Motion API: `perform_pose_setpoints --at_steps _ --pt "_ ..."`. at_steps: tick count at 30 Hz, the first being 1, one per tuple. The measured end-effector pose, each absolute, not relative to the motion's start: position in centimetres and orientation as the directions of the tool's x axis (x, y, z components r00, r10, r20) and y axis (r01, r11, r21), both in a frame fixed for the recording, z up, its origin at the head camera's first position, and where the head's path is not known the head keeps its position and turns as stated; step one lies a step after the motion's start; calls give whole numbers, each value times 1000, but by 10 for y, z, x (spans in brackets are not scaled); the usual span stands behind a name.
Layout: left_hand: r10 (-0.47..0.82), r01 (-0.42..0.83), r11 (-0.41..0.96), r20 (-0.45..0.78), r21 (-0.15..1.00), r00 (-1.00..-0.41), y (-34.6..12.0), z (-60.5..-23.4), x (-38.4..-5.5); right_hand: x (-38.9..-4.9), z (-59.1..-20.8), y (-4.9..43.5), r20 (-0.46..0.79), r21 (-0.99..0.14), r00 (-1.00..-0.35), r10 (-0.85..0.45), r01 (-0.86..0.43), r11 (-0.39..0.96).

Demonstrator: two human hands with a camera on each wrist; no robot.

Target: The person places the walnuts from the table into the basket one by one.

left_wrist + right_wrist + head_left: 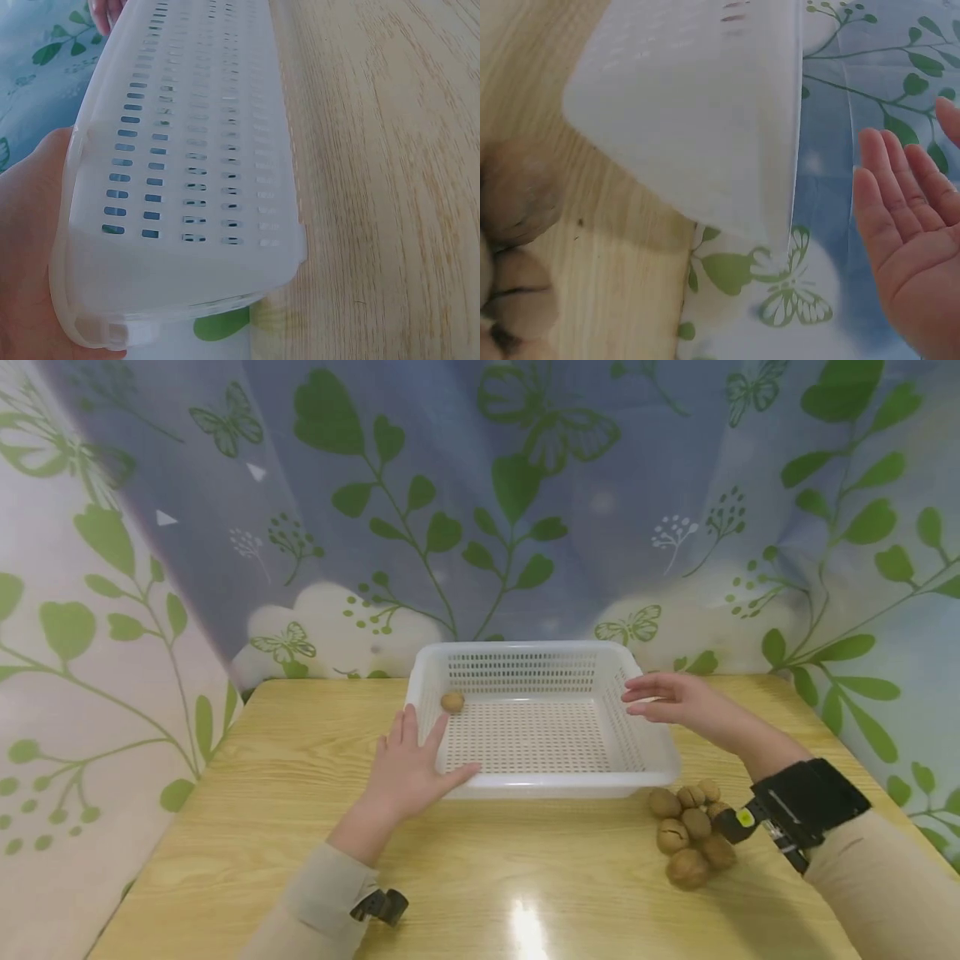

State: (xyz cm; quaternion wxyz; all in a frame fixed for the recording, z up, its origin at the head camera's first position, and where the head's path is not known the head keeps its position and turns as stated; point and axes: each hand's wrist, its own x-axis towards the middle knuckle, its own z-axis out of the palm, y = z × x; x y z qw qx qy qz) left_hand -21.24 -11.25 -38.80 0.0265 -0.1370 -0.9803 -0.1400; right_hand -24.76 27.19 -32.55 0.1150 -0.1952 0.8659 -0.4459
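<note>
A white plastic basket [555, 782] with slotted walls stands on the table. One walnut [452, 702] lies inside, at its left end. My left hand [408, 777] rests at the basket's front left corner, fingers spread and thumb reaching over the front rim. In the left wrist view that hand [26, 247] lies along the rim of the basket [172, 274]. Over the right rim hovers my right hand [678, 700], its fingers extended and nothing in them. The right wrist view has its palm [922, 270] apart from the basket wall [682, 127].
Several walnuts [687, 868] are heaped on the table [300, 752] by the basket's front right corner, under the right wrist; part of the heap [521, 191] shows in the right wrist view. A leaf-patterned curtain [420, 560] hangs behind the table's far edge.
</note>
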Motion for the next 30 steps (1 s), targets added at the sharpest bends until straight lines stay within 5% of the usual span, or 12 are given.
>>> perform_pose_setpoints --at_steps 8,30 --pt "261 273 924 79 268 -962 -112 -388 -211 -213 -343 315 19 -786 -939 -344 -227 575" --pt "264 278 923 87 267 -961 -112 -388 -212 -167 -413 368 -162 -741 -950 -268 -62 669"
